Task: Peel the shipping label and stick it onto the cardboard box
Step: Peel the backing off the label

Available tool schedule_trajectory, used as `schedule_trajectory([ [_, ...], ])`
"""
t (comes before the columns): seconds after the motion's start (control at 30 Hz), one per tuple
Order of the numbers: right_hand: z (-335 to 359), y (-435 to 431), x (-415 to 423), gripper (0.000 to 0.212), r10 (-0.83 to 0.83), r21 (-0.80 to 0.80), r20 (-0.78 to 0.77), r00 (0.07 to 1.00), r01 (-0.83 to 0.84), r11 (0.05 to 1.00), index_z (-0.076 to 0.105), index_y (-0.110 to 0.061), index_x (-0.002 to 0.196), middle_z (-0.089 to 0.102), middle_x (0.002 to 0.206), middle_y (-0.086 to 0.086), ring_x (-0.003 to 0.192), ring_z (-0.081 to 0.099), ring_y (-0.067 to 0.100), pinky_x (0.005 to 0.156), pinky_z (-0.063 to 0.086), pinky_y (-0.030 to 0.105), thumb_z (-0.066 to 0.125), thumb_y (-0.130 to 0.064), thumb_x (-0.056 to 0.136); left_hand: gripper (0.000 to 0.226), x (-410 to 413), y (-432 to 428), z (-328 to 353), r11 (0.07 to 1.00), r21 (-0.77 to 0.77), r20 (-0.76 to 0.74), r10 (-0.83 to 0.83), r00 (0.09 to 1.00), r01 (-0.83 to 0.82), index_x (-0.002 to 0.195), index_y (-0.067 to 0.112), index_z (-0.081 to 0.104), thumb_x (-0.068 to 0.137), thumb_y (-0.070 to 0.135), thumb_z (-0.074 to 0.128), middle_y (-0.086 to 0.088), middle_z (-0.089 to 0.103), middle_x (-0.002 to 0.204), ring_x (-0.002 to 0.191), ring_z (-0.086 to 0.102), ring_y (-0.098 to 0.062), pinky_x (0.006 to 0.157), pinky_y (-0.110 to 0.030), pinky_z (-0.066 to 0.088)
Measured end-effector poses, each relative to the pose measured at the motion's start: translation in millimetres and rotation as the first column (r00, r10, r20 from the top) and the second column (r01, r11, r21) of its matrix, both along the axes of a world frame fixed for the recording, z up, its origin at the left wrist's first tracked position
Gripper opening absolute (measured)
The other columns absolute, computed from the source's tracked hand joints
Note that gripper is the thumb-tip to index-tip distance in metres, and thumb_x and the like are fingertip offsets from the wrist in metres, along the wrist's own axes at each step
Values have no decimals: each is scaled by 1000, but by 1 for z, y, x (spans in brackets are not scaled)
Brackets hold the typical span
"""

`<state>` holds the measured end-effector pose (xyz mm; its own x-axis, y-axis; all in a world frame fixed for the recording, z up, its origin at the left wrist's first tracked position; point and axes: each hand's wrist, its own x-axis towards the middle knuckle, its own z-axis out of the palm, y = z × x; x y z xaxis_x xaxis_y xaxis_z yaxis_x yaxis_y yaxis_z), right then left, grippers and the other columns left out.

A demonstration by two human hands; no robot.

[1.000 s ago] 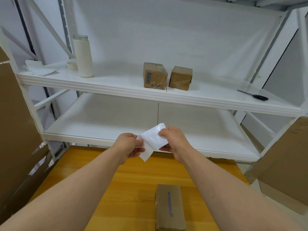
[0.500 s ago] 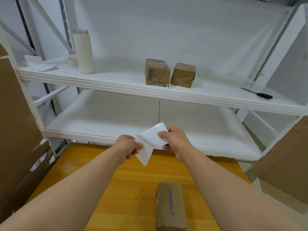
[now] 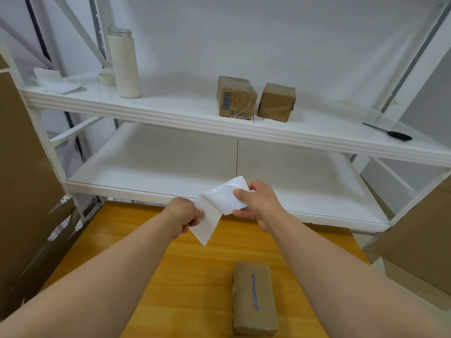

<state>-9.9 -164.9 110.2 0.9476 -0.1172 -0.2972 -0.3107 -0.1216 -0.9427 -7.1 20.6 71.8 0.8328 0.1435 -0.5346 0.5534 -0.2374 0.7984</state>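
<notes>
Head view: hands (image 3: 220, 211) pulled apart, shipping label (image 3: 225, 200) peeled further.

One head-worn wide-angle view, facing forward and down.
It looks over both forearms onto the wooden table (image 3: 185, 276) at 6 o'clock, close below, with the white shelving (image 3: 244, 129) at 12 o'clock (edges bowed by the lens).
</notes>
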Motion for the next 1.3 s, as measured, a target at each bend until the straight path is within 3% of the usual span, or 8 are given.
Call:
schedule_trajectory([
  [0.2,-8,7,5,22,24,-10,-15,1000,-24,1000,60,-8,109,60,115,11,93,68,29,73,64,42,69,-12,89,21,3,8,-12,999,35,-11,4,1000,-3,113,5,63,93,11,64,-12,58,81,64,46,-18,51,-26,35],
  [0.33,-16,12,6,20,34,-30,-22,999,-35,999,60,-8,108,61,114,11,92,69,29,71,65,41,68,-11,90,39,4,14,-24,999,53,47,6,999,-8,129,2,58,91,7,67,-16,60,127,114,54,-33,86,-36,39],
  [0.43,-21,14,7,21,33,-62,-32,999,-35,997,60,-9,109,60,115,11,91,67,29,67,65,38,68,-12,90,44,3,19,-30,991,133,12,-1,1000,-1,136,0,52,94,8,64,-18,55,137,129,48,-36,97,-40,39],
  [0.8,-32,21,8,18,70,-163,-106,992,-87,983,59,-11,106,59,114,10,87,70,31,73,64,40,66,-13,90,52,-3,41,-62,983,181,-119,36,992,-14,136,-1,51,91,17,70,-22,58,129,117,56,-38,87,-42,49],
  [0.93,-33,20,8,16,72,-163,-110,991,-89,983,58,-12,105,58,114,10,92,68,31,71,64,37,66,-12,91,43,-5,46,-62,978,98,-75,192,979,-184,138,-1,52,98,14,58,-21,55,139,127,53,-35,81,-35,48],
  [1.03,-32,20,7,15,75,-170,-111,991,-93,981,58,-13,104,57,113,9,94,68,31,68,64,34,66,-13,91,38,-2,47,-55,986,15,-18,168,986,-168,132,-6,55,96,2,57,-23,57,137,126,55,-38,71,-28,48],
  [1.17,-33,20,6,19,92,-179,-115,989,-112,978,58,-13,108,57,115,10,90,69,30,72,64,36,66,-14,91,30,-2,42,-46,996,9,63,86,994,-87,125,6,58,96,10,61,-16,57,131,120,53,-35,95,-42,43],
  [1.3,-33,19,3,20,119,-209,-113,986,-141,968,58,-13,109,57,117,11,87,70,29,77,64,40,67,-16,91,9,4,28,-25,995,-96,147,25,989,-11,102,18,65,93,17,64,-6,63,112,104,55,-23,87,-40,48],
])
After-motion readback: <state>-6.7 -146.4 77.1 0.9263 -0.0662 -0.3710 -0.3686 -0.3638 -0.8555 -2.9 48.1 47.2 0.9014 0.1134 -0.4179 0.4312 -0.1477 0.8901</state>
